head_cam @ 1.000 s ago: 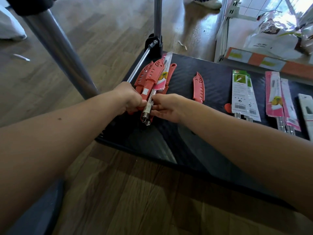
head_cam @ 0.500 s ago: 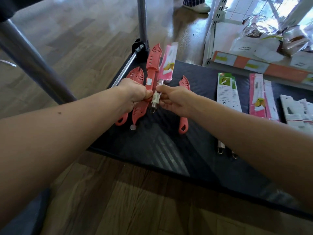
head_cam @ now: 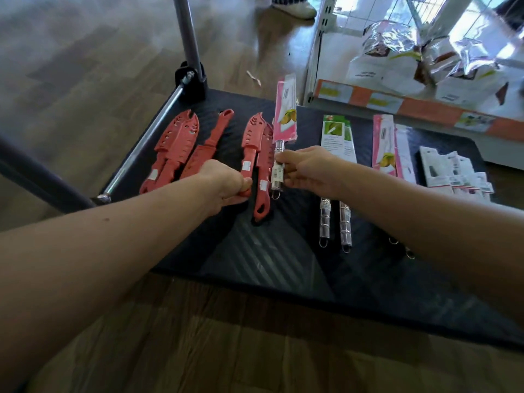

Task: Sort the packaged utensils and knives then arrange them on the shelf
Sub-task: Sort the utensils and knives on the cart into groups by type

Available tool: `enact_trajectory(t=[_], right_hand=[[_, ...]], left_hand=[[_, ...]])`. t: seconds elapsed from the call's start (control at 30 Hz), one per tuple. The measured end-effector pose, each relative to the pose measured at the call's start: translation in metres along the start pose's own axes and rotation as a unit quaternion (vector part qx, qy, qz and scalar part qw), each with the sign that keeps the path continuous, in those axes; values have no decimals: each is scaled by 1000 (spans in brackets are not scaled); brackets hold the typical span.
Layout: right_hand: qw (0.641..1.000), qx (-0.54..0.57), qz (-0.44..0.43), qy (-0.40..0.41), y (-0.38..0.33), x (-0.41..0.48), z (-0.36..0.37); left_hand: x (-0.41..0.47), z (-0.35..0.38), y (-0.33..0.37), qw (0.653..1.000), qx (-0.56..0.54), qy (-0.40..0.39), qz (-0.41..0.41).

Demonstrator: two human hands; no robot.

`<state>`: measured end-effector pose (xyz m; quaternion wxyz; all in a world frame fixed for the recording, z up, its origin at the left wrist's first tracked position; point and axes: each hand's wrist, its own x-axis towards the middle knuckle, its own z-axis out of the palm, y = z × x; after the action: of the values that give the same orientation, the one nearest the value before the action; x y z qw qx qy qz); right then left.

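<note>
My left hand point(head_cam: 224, 185) grips the handle of a red sheathed knife point(head_cam: 251, 143) over the black cart deck point(head_cam: 272, 251). Right beside it lies another red knife point(head_cam: 263, 177). My right hand point(head_cam: 309, 168) holds the steel handle of a pink-packaged knife point(head_cam: 285, 117), its sleeve pointing away from me. Three more red knives point(head_cam: 175, 148) lie at the deck's left. Green-packaged knives point(head_cam: 337, 137) and a pair of pink-packaged knives point(head_cam: 388, 146) lie to the right, with white carded utensils point(head_cam: 453, 174) at the far right.
The cart's grey handle bar point(head_cam: 147, 140) and upright post point(head_cam: 187, 38) stand at the left. A white shelf unit point(head_cam: 323, 49) with foil bags point(head_cam: 397, 52) stands behind the cart. A person's shoe point(head_cam: 295, 8) shows at the top. Wooden floor surrounds the cart.
The two hands have drawn apart, separating the pink-packaged knife from the red ones. Several red knives now lie spread on the deck at the left instead of bunched in my left hand.
</note>
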<state>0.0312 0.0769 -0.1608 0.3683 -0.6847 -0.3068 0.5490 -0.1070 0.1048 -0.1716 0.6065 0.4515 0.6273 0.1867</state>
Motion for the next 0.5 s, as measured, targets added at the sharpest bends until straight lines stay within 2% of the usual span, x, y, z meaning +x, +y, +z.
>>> enact_trajectory(t=[0.13,0.27,0.5], right_hand=[[1000,4,3,-6,5,-4,-9],[1000,-4,7,6,9,-4,-13],[999,-35,3,21,20,-12,-26]], left_hand=[[4,5,-6,993,120,17,6],[9,2,-2,949,292,72,95],[9,23,18,905,372,83,187]])
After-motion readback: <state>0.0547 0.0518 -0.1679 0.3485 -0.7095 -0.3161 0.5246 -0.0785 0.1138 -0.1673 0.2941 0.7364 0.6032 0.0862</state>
